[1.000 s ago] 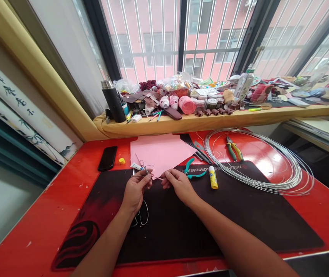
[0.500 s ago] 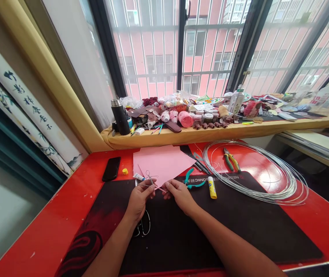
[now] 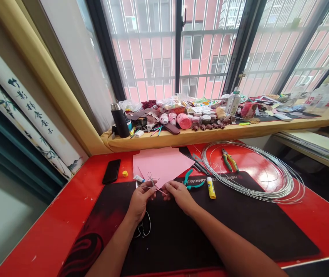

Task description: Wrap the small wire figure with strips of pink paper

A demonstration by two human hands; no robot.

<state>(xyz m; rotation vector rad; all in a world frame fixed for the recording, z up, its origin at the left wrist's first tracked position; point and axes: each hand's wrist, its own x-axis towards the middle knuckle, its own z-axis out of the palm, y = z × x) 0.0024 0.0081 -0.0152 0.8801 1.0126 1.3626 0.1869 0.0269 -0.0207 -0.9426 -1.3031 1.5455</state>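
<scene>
My left hand (image 3: 140, 198) is closed in a pinch on a small bent wire figure (image 3: 149, 177) with a loop at its top. A narrow pink paper strip (image 3: 160, 190) runs from the wire across to my right hand (image 3: 178, 194), whose thumb and fingers pinch its other end. Both hands are above the black desk mat (image 3: 181, 238). Just beyond them lies pink paper (image 3: 161, 163), with a small white tube (image 3: 139, 178) by its near edge. Scissors (image 3: 143, 227), partly hidden by my left wrist, rest on the mat.
Teal pliers (image 3: 191, 181) and a yellow glue stick (image 3: 211, 188) lie right of my hands. Farther right are a large wire coil (image 3: 285, 190) and yellow-green pliers (image 3: 230, 160). A phone (image 3: 111, 171) and yellow cap (image 3: 125, 174) lie left. The cluttered windowsill (image 3: 164, 143) borders the back.
The view has tilted and shifted slightly. Both hands stay nearly in place, still holding the wire figure and the pink strip; the right fingers have shifted a little on the strip.
</scene>
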